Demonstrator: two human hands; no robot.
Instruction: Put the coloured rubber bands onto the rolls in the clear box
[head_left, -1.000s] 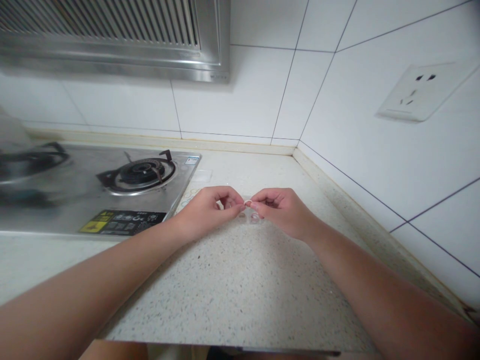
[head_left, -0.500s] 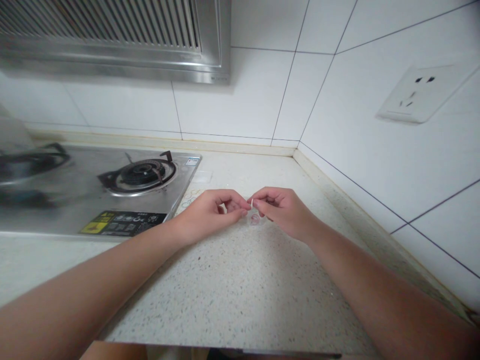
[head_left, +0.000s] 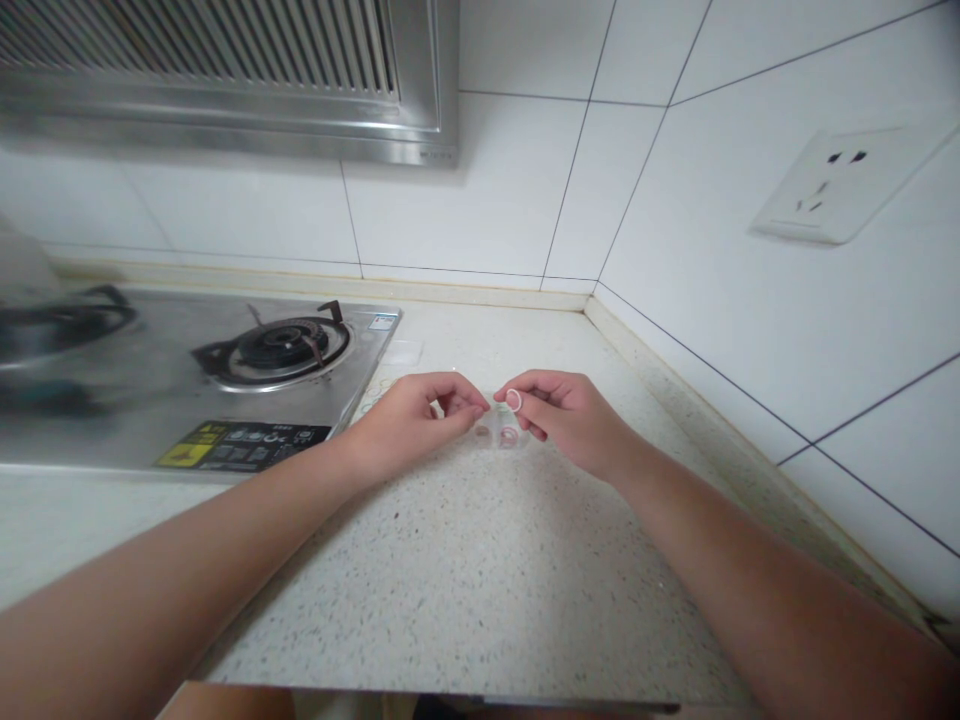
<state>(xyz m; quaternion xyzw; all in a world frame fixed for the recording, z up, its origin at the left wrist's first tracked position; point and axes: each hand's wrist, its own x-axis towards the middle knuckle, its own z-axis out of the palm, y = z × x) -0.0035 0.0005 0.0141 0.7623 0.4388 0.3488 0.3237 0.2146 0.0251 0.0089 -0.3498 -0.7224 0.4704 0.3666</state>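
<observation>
A small white ring (head_left: 519, 401) is pinched between the thumb and index finger of my right hand (head_left: 568, 415), its round face turned towards me. Just across from it, the thumb and fingertips of my left hand (head_left: 416, 415) are pressed together; whether anything is between them is too small to make out. Under and between the hands lies a clear compartment box (head_left: 496, 438). Pinkish rings (head_left: 509, 436) show in its near right compartment, and a brownish item in the near left one. My fingers cover part of the box.
Several thin, coloured rings (head_left: 377, 392) lie on the speckled counter (head_left: 480, 570), partly behind my left hand. Beyond them is a flat clear piece (head_left: 403, 352). A gas stove (head_left: 172, 390) stands at left beneath a range hood (head_left: 420, 120). A socket (head_left: 825, 185) is on the right wall.
My fingertips have moved slightly apart. The white ring, edge-on between both hands before, now sits in my right hand with its round face showing. More of the clear box is visible.
</observation>
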